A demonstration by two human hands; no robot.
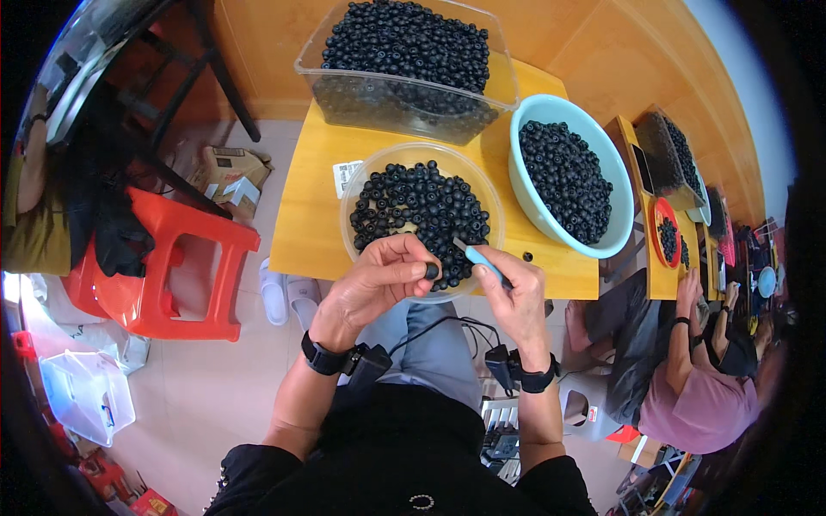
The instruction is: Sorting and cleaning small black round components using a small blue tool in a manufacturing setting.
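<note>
Between the thumb and fingers of my left hand (pixel 379 279) is pinched a small round black part (pixel 431 271) with a hole, like a bead or wheel. My right hand (pixel 514 291) is closed around the light blue handle of a small knife (pixel 475 254), its short blade pointing toward the left hand. Both hands are over the near rim of a round clear plastic bowl (pixel 497 202) partly filled with the same black parts (pixel 417 198). One loose black part (pixel 527 256) lies on the yellow table (pixel 564 279), right of the knife.
A clear rectangular bin (pixel 404 107) heaped with black parts stands behind the bowl. To the right is a light blue basin (pixel 527 185) of them. A red plastic stool (pixel 163 267) stands at left. Other people sit at tables on the right, one in a pink shirt (pixel 701 396).
</note>
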